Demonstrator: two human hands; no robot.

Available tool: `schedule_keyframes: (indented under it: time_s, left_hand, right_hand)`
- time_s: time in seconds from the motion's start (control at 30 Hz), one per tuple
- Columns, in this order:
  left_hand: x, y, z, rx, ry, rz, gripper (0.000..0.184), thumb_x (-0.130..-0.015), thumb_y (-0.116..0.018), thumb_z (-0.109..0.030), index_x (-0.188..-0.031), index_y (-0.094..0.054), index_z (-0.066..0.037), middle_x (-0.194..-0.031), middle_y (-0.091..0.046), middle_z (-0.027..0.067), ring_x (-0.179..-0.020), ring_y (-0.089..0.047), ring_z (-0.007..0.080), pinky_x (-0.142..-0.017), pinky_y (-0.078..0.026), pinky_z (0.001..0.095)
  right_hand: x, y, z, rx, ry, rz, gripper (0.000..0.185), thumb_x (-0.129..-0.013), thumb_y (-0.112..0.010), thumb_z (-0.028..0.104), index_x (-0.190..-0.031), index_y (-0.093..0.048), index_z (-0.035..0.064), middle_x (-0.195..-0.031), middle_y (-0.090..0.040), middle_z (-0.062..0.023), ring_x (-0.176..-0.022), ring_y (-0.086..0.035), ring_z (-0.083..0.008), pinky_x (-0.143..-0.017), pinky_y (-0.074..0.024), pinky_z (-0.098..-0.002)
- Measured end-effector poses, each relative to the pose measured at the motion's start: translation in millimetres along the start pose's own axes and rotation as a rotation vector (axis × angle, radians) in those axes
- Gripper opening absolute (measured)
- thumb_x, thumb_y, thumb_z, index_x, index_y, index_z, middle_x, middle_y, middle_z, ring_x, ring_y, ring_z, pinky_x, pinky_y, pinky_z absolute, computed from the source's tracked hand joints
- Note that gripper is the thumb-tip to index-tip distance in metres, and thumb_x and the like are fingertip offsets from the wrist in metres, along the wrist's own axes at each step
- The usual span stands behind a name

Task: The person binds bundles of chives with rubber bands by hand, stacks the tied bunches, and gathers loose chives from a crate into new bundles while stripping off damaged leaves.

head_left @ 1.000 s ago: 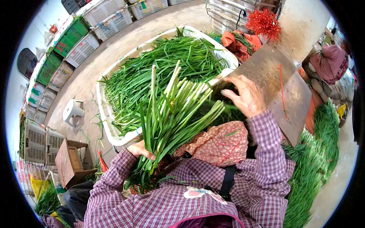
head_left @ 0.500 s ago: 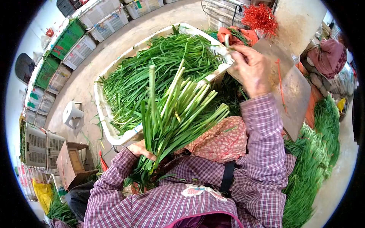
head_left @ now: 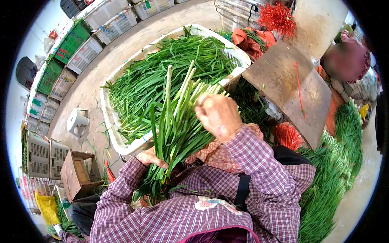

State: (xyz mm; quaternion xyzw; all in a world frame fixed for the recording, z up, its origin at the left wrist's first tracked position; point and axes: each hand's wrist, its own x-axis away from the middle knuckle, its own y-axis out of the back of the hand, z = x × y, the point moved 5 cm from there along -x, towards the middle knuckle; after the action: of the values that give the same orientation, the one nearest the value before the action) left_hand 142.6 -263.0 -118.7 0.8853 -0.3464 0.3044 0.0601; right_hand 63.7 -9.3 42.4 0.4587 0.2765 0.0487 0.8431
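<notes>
My left hand [head_left: 151, 158] is closed around the leafy lower part of a bunch of garlic chives [head_left: 178, 133]. The pale stalk ends point up and away from me, with two stalks standing above the others. At the upper right of the bunch, my right hand [head_left: 219, 115] has its fingers curled in against the stalks. A bit of yellow shows beside its fingertips, but what they pinch is hidden. Just beyond the bunch is a white plastic crate [head_left: 106, 121], heaped with loose garlic chives [head_left: 174, 60].
A worn board [head_left: 279, 77] at right carries a red tie [head_left: 300, 91]. Red ties hang in a bundle [head_left: 276, 19] behind it. Tied greens [head_left: 324, 194] lie at lower right, near another person [head_left: 347, 60]. A white stool [head_left: 77, 120] and stacked crates [head_left: 83, 54] stand left.
My right hand has come down and left from beside the crate's right corner to the stalks; the pale piece it held there no longer shows. My left hand keeps its hold.
</notes>
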Motion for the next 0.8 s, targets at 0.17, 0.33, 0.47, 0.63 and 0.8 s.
schedule_keyframes:
  time_s: [0.17, 0.33, 0.47, 0.63, 0.8]
  left_hand:
    - [1.2, -6.5, -7.8, -0.082, -0.021, 0.030, 0.095, -0.055, -0.085, -0.009, -0.135, -0.036, -0.004, -0.125, -0.049, 0.0079, -0.117, -0.043, 0.0212, -0.099, -0.037, 0.0367]
    - [-4.6, -15.1, -15.9, -0.103, -0.044, 0.110, 0.095, -0.055, -0.087, -0.012, -0.135, -0.037, -0.005, -0.124, -0.050, 0.0078, -0.117, -0.043, 0.0203, -0.101, -0.035, 0.0358]
    - [2.3, -1.1, 3.2, 0.027, -0.013, 0.016, 0.089, -0.054, -0.085, -0.012, -0.132, -0.041, -0.004, -0.119, -0.053, 0.0067, -0.111, -0.046, 0.0200, -0.096, -0.038, 0.0358]
    - [3.0, 5.7, 8.9, 0.036, -0.016, -0.025, 0.091, -0.053, -0.084, -0.011, -0.133, -0.040, -0.005, -0.119, -0.053, 0.0066, -0.111, -0.046, 0.0201, -0.095, -0.039, 0.0356]
    - [-3.7, -0.6, -6.4, 0.079, -0.072, -0.036, 0.081, -0.055, -0.082, -0.009, -0.127, -0.046, -0.005, -0.111, -0.057, 0.0053, -0.105, -0.051, 0.0189, -0.092, -0.041, 0.0352]
  right_hand:
    - [-6.6, 37.0, -44.0, 0.133, -0.075, -0.147, 0.015, -0.078, -0.066, 0.018, -0.079, -0.059, 0.0045, -0.073, -0.062, -0.0104, -0.063, -0.064, -0.0254, -0.056, -0.0543, -0.0364]
    - [-7.5, 57.4, -64.7, 0.204, 0.004, -0.238, 0.017, -0.078, -0.064, 0.017, -0.076, -0.056, 0.0026, -0.072, -0.059, -0.0139, -0.068, -0.061, -0.0322, -0.060, -0.0496, -0.0428]
    - [-6.9, 94.4, -94.0, 0.293, -0.053, -0.290, 0.020, -0.078, -0.066, 0.019, -0.075, -0.057, 0.0015, -0.075, -0.059, -0.0149, -0.071, -0.061, -0.0326, -0.062, -0.0481, -0.0436]
    - [13.3, 69.8, -102.8, 0.518, -0.221, 0.145, 0.031, -0.076, -0.070, 0.021, -0.102, -0.062, 0.0067, -0.099, -0.059, -0.0160, -0.090, -0.060, -0.0332, -0.076, -0.0494, -0.0439]
    - [9.6, 41.0, -44.3, 0.012, -0.011, -0.028, 0.019, -0.078, -0.068, 0.019, -0.095, -0.064, 0.0117, -0.089, -0.061, -0.0076, -0.078, -0.063, -0.0254, -0.067, -0.0537, -0.0367]
